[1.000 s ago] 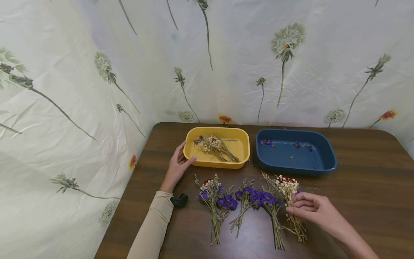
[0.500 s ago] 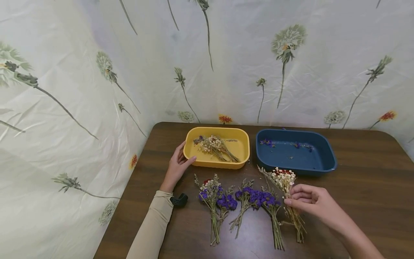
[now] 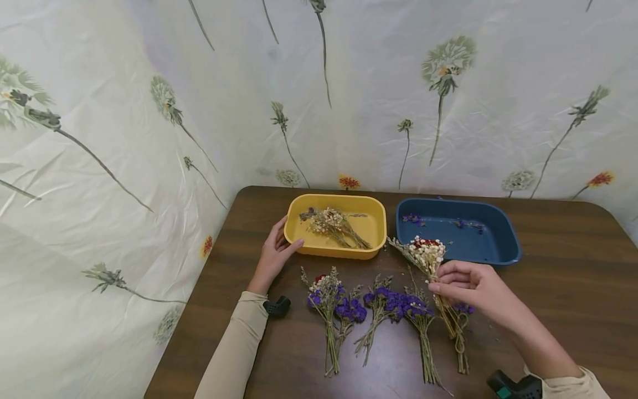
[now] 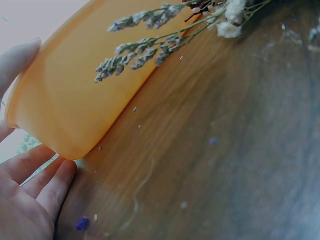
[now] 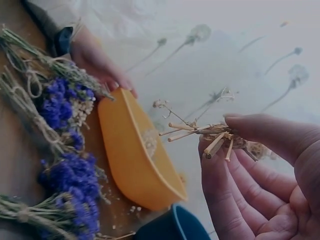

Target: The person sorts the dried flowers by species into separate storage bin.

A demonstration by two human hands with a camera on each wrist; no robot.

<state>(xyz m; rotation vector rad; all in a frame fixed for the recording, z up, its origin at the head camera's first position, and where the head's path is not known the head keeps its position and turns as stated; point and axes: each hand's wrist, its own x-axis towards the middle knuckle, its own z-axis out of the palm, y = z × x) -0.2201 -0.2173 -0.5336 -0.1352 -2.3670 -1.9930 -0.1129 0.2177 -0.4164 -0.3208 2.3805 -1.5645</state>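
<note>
My left hand grips the left end of a yellow tray, its thumb over the front rim and fingers along the outer side. Inside that tray lies a bunch of dried white flowers. Between thumb and fingers, my right hand pinches the tied stems of another dried flower bunch, with white and red blooms and grey-green sprigs. It is raised over the table in front of the blue tray, its flower heads tilted left. The right wrist view shows its cut stem ends pointing at the camera.
Several tied bunches lie in a row along the front: a mixed bunch at left, purple ones mid-row, and a purple bunch below the right hand. Loose purple petals lie in the blue tray. A patterned curtain hangs behind.
The right hand has lifted the white and red bunch and moved it up and left, uncovering a purple bunch beneath. The left hand stays on the yellow tray.
</note>
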